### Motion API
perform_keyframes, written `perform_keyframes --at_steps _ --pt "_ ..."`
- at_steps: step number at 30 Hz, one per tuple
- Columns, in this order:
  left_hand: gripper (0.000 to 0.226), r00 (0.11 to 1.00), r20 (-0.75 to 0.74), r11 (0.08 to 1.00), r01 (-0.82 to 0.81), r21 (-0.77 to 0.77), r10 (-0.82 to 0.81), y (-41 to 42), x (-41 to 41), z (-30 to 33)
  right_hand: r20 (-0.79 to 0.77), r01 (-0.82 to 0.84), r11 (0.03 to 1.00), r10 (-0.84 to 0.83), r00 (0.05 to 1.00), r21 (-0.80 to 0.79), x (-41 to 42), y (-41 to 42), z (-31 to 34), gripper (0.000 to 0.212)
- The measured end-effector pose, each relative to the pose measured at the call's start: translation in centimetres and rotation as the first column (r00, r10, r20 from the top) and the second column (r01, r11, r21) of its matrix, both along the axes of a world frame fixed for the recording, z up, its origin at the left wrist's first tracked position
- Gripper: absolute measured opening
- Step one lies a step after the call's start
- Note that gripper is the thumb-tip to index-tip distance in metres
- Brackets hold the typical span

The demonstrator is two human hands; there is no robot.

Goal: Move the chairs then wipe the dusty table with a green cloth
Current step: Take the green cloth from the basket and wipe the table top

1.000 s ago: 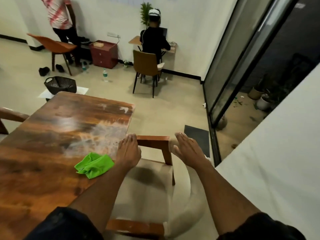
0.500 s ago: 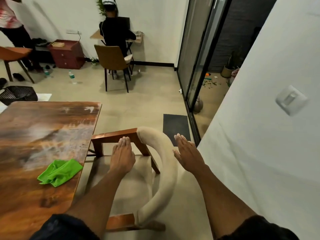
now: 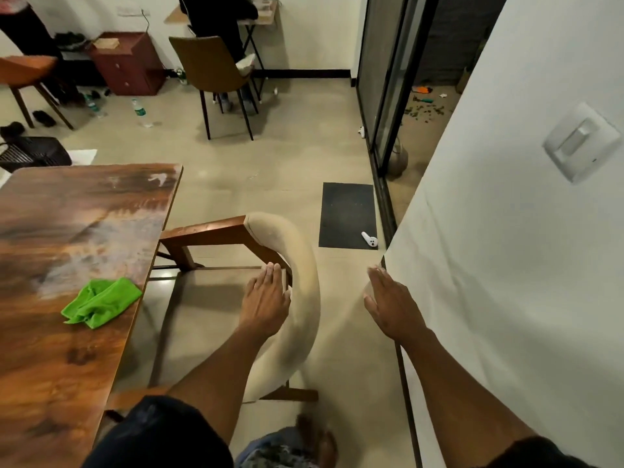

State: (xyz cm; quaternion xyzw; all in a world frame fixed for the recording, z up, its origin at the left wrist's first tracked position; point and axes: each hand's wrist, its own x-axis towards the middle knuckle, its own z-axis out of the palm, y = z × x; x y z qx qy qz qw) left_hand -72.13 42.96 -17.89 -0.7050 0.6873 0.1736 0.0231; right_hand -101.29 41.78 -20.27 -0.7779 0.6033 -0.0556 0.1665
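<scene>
A wooden armchair with a curved beige backrest and beige seat stands just right of the dusty wooden table. My left hand hovers with straight fingers over the seat, right beside the inner face of the backrest. My right hand is held flat with straight fingers in the air right of the chair, apart from it. A crumpled green cloth lies near the table's right edge. White dust smears cover the far half of the tabletop.
A white wall with a switch plate rises close on the right. A dark mat with a small white object lies ahead by the glass sliding door. Farther off, a person sits at a desk on a brown chair; bottles, a basket and a red cabinet stand behind the table.
The armchair has come out from the table toward the right and turned. My right hand has come off the backrest, and my left hand has shifted from the armrest to beside the backrest.
</scene>
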Motion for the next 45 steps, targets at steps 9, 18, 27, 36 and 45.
perform_keyframes --at_steps 9,18,27,36,45 --pt "0.067 0.989 -0.046 0.99 -0.139 0.005 0.139 -5.2 1.0 -1.6 -0.003 -0.067 0.998 0.067 0.998 -0.004 1.1 -8.0 -0.4 0.065" --pt "0.065 0.96 -0.163 0.973 -0.232 0.004 0.229 -11.0 0.3 -2.8 -0.03 -0.091 0.995 0.091 0.995 -0.031 0.0 -15.8 0.4 0.066" --pt "0.072 0.932 -0.217 0.943 -0.317 -0.097 0.291 -19.1 -3.7 -5.4 -0.087 -0.211 0.976 0.214 0.973 0.046 -2.0 -27.7 -0.4 0.063" --pt "0.087 0.923 -0.164 0.924 -0.367 -0.108 0.348 -26.5 -9.5 -5.6 -0.067 -0.295 0.95 0.302 0.951 0.104 -6.3 -39.2 -1.3 0.064" --pt "0.091 0.889 -0.082 0.884 -0.458 -0.094 0.451 -33.5 -9.5 -4.4 -0.042 -0.426 0.893 0.435 0.899 0.145 -4.9 -48.1 -1.1 0.064"
